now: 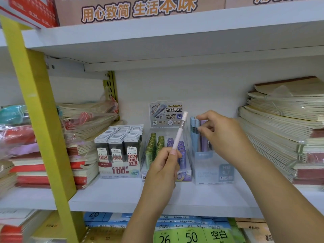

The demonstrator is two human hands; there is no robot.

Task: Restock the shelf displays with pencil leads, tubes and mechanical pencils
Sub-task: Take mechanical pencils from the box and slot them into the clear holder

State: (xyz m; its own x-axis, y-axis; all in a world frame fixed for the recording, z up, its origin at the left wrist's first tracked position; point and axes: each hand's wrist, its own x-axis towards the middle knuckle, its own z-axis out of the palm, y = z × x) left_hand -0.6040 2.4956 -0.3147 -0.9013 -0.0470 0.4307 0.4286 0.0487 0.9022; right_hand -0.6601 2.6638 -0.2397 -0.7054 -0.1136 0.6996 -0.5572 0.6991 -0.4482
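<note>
Pink pencil (180, 132) upright in left hand (163, 165)

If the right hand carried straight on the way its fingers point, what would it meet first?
The blue and purple mechanical pencils standing in the clear display box; the right hand seems already at their tops, contact unclear.
</note>
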